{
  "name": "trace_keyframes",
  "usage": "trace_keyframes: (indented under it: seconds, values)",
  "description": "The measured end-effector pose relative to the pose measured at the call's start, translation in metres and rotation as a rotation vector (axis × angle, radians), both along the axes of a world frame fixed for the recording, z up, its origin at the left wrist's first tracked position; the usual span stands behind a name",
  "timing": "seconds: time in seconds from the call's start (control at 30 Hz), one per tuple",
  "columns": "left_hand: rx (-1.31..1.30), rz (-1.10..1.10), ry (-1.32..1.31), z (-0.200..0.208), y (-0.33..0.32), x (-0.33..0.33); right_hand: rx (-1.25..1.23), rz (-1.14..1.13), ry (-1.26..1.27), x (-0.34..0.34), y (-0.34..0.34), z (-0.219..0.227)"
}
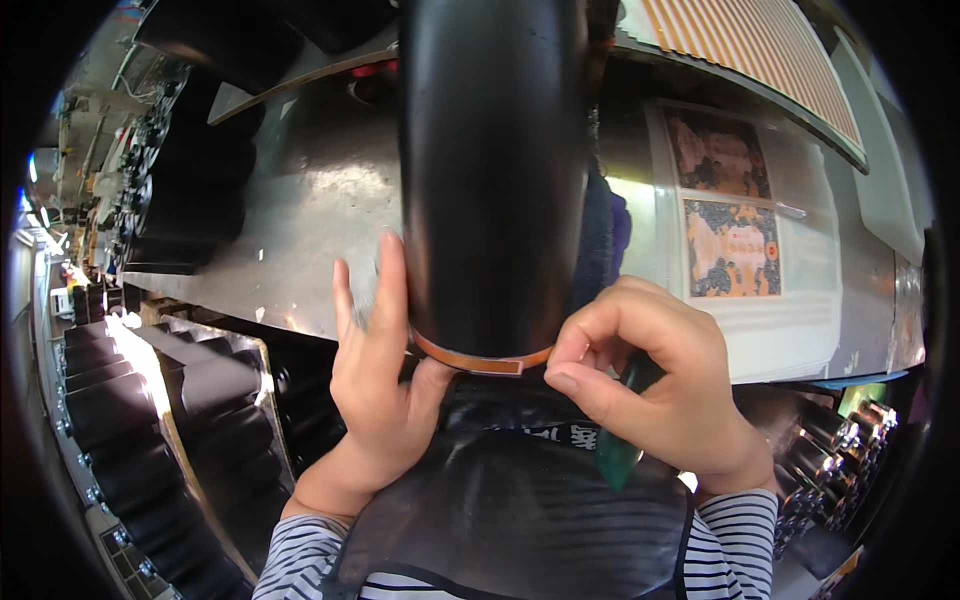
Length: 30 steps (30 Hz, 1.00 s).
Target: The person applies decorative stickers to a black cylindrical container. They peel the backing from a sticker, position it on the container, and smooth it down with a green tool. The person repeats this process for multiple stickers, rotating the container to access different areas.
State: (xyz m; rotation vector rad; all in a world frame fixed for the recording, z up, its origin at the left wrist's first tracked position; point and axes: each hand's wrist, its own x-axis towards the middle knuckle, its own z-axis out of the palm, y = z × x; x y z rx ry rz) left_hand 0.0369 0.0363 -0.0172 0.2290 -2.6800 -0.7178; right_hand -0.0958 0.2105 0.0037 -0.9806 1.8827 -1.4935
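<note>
Orange strip (490,366): already lining black cylinder (490,200) rim at 6 o'clock; remaining extent hidden.
Left hand (378,375): bracing 8 o'clock, fingers spread.
Right hand (650,370): gripping green tool (616,462) at 4 o'clock; fingertip pinch unclear.

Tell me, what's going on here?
A person is working on a black cylinder with an orange strip along its near rim. The left hand is open beside its left side, thumb by the rim. The right hand has its fingertips at the strip's right side and also holds a green piece.
</note>
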Motion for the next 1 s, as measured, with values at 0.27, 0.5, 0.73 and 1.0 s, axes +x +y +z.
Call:
trace_keyframes:
  seconds: [0.27,0.5,0.73,1.0]
  values:
    - [-0.303,-0.092,-0.026,0.010,0.027,0.030,-0.015,0.039,0.053,-0.002,0.001,-0.004]
    - [0.209,-0.248,0.159,0.021,-0.002,-0.004,-0.073,-0.110,0.395,0.003,0.012,-0.008]
    - [0.775,-0.268,0.051,0.023,0.003,-0.033,-0.179,-0.175,0.600,0.005,0.008,-0.019]
    - [0.809,-0.203,0.012,0.022,0.008,-0.029,-0.146,-0.123,0.279,0.004,0.009,-0.010]
